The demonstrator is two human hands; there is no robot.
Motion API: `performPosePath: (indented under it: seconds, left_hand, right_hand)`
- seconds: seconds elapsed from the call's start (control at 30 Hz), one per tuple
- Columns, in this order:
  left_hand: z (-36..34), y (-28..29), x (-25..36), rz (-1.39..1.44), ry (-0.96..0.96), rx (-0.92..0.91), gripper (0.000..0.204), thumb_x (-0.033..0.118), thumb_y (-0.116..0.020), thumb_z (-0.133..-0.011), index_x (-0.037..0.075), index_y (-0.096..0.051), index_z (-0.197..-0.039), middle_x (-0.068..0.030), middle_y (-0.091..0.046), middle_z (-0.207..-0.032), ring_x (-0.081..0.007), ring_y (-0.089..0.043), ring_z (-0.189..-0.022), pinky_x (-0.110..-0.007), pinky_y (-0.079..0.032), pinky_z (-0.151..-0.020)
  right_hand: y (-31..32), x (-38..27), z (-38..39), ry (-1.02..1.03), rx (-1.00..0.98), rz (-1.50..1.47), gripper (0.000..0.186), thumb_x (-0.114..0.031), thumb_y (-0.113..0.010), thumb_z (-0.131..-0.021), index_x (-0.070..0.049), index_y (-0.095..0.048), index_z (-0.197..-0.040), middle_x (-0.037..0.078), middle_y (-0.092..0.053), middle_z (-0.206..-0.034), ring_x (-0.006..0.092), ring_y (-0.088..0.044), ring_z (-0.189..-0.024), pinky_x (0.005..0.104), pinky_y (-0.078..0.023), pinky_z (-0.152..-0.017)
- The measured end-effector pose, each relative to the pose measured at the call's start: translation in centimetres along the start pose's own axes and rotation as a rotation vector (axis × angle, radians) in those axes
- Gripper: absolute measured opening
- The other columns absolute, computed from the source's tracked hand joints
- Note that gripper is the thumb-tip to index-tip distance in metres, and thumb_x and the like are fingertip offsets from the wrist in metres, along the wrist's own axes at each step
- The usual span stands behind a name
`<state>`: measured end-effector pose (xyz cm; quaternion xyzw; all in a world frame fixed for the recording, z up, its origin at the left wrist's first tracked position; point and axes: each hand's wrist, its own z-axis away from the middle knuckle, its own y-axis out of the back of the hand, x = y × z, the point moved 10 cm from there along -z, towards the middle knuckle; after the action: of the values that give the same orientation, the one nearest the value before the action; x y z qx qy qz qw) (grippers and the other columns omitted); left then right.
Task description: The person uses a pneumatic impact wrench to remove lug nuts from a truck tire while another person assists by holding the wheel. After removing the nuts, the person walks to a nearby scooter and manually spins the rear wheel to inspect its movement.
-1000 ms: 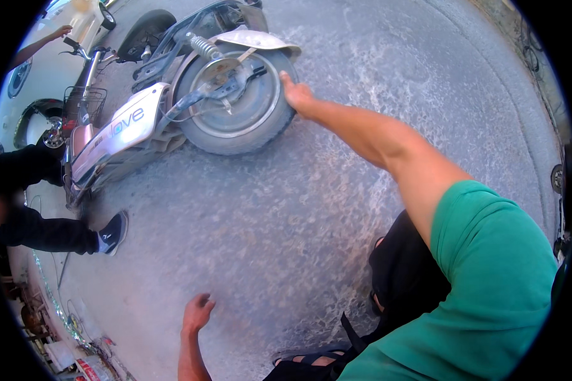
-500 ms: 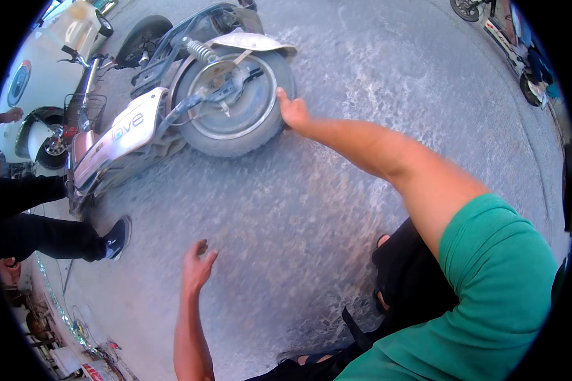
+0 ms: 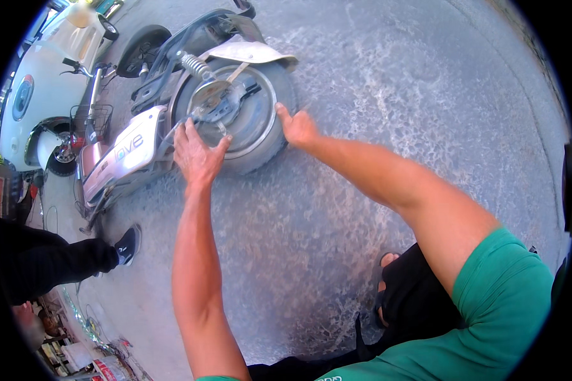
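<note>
An electric scooter (image 3: pixel 133 143) lies tipped on its side on the ground, its rear wheel (image 3: pixel 251 117) facing me. At the wheel's right edge, my right hand (image 3: pixel 299 127) grips the tire (image 3: pixel 286 89), thumb on the near face and fingers curled out of sight behind the rubber. My left hand (image 3: pixel 200 152) is at the wheel's lower left, fingers stretched and thumb apart, over the swingarm side. Whether its fingertips press on the metal is unclear. Above the hub sit a coil shock absorber (image 3: pixel 195 65) and a pale fender (image 3: pixel 251 52).
Another person's dark-trousered leg and shoe (image 3: pixel 128 244) are at the left. Behind the scooter stand a pale small car (image 3: pixel 41 82) and a handlebar with a wire basket (image 3: pixel 90 117). Tools and parts (image 3: pixel 76 355) clutter the lower left. Rough concrete (image 3: pixel 388 95) stretches to the right.
My left hand has moved up and forward from over the ground to the wheel's lower left. My right hand stays on the tire. The view has shifted slightly.
</note>
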<state>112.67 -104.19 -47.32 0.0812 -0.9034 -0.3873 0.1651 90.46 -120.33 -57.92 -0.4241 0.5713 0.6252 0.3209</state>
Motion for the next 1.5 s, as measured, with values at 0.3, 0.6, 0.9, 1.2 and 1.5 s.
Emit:
performPosePath:
  seconds: [0.3, 0.6, 0.9, 1.2, 1.5]
  left_hand:
    - [-1.5, -0.9, 0.1, 0.028, 0.16, -0.136, 0.105, 0.058, -0.077, -0.073, 0.006, -0.032, -0.152, -0.0247, -0.027, -0.156, -0.0395, -0.021, -0.147, -0.052, -0.022, -0.118]
    - [-3.2, -1.4, 0.4, -0.109, 0.179, -0.257, 0.117, 0.059, -0.081, -0.068, 0.003, -0.025, -0.154, -0.0269, -0.026, -0.155, -0.0408, -0.019, -0.148, -0.054, -0.021, -0.117]
    - [-3.9, -1.6, 1.0, -0.144, 0.037, -0.231, 0.109, 0.057, -0.08, -0.065, 0.001, -0.035, -0.147, -0.0256, -0.037, -0.145, -0.0409, -0.031, -0.139, -0.051, -0.03, -0.113]
    - [-4.3, -1.1, 1.1, -0.198, -0.021, -0.235, 0.105, 0.055, -0.082, -0.065, -0.001, -0.039, -0.143, -0.0234, -0.041, -0.14, -0.0394, -0.037, -0.134, -0.051, -0.037, -0.108]
    - [-4.4, -3.1, 0.2, -0.109, 0.111, -0.293, 0.124, 0.064, -0.083, -0.062, 0.002, -0.024, -0.152, -0.0257, -0.028, -0.151, -0.0427, -0.02, -0.145, -0.059, -0.033, -0.109]
  right_hand:
    - [0.8, 1.0, -1.3, 0.053, 0.191, -0.028, 0.101, -0.075, -0.045, -0.089, 0.02, -0.055, -0.12, 0.04, -0.059, -0.119, 0.0491, -0.057, -0.118, 0.0474, -0.045, -0.101]
    - [0.4, 0.6, -1.2, 0.038, 0.028, -0.076, 0.1, -0.076, -0.048, -0.087, 0.019, -0.058, -0.116, 0.038, -0.063, -0.112, 0.0454, -0.062, -0.111, 0.0467, -0.049, -0.095]
    - [2.1, -0.1, -3.2, 0.093, 0.104, 0.065, 0.098, -0.076, -0.05, -0.086, 0.018, -0.061, -0.111, 0.035, -0.066, -0.103, 0.0442, -0.066, -0.101, 0.0466, -0.052, -0.089]
    - [2.1, -0.5, -3.3, 0.078, 0.064, 0.104, 0.1, -0.078, -0.05, -0.085, 0.018, -0.061, -0.112, 0.036, -0.066, -0.105, 0.0441, -0.066, -0.103, 0.0461, -0.052, -0.089]
    - [1.4, 0.0, -3.7, 0.085, 0.105, 0.079, 0.104, -0.077, -0.047, -0.086, 0.02, -0.056, -0.12, 0.035, -0.065, -0.109, 0.0428, -0.064, -0.108, 0.0469, -0.05, -0.094]
